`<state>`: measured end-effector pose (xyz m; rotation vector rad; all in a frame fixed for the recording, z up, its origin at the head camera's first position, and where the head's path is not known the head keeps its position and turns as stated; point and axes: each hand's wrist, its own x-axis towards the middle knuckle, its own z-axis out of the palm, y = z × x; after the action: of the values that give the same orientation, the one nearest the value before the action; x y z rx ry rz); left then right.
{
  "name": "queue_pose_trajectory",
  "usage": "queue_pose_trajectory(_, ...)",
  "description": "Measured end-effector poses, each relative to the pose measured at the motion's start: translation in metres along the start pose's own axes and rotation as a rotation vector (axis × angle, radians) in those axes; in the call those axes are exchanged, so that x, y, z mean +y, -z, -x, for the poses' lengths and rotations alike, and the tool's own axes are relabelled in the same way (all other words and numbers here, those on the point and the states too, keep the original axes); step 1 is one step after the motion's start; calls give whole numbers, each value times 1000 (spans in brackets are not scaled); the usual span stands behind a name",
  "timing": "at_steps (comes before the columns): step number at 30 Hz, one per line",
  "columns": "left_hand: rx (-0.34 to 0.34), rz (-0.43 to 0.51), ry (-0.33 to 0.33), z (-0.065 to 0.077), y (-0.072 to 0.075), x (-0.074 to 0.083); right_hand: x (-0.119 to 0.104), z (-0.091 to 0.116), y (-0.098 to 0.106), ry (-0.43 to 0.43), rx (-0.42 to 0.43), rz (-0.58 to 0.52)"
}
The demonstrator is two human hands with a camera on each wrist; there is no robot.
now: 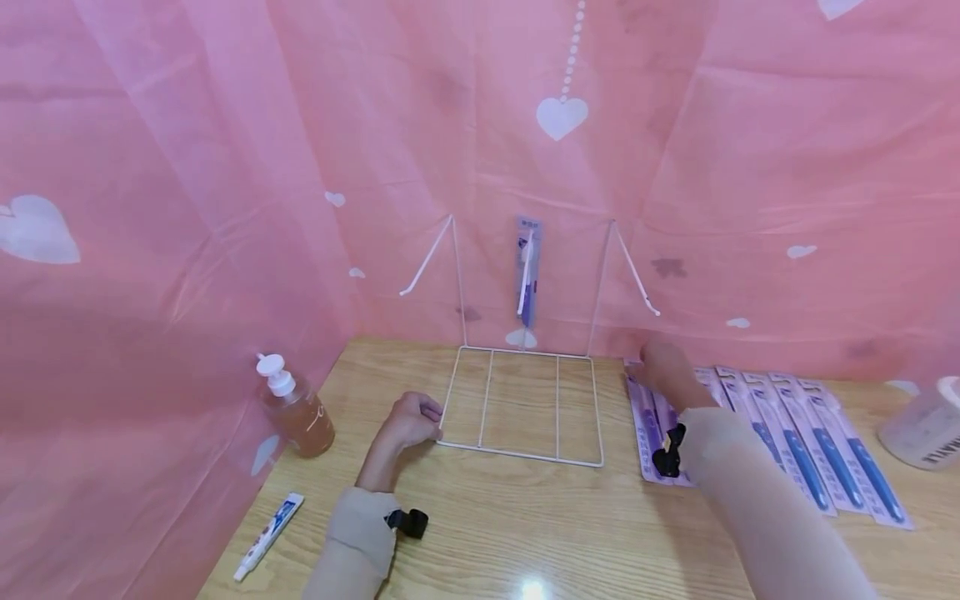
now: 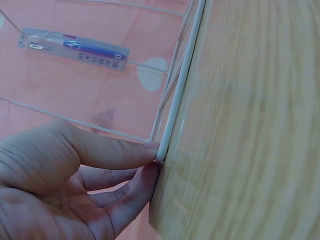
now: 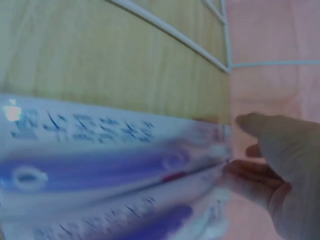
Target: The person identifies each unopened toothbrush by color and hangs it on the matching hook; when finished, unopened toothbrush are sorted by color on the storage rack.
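On the tabletop (image 1: pixel 487 533), the wire rack (image 1: pixel 557 408) is pinched at its near left corner by the left hand (image 1: pixel 408 421), apparently for steadying, while the grip of the right hand (image 1: pixel 666 375) is spread at the far ends of packaged toothbrushes (image 1: pixel 802 442), rowed presumably for access.

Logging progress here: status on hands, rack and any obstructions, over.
Left hand pinching near-left corner of white wire rack. Right hand at purple toothbrush packs, grip unclear. One pack on middle hook. No obstruction seen.
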<state>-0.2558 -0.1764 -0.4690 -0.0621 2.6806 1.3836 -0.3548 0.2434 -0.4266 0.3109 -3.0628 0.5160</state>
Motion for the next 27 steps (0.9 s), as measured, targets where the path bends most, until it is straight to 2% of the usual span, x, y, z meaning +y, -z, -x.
queue_pose_trajectory(4,-6,7,6,1,-1,3,0,4,-7,-54,-40,28)
queue_pose_trajectory(10,0,11,5,0,-2,4,-2,4,-13,-43,-17,88)
queue_pose_trajectory(15,-5,19,9,0,-3,4,-1,3,-14,-39,-37,101)
queue_pose_trajectory(18,-9,15,11,0,-3,3,-1,3,-14,-19,-38,106)
queue_pose_trajectory(21,-6,8,7,0,-3,2,-4,3,-10,34,-3,100)
queue_pose_trajectory(27,-4,4,-9,0,0,0,-20,0,10,103,53,90)
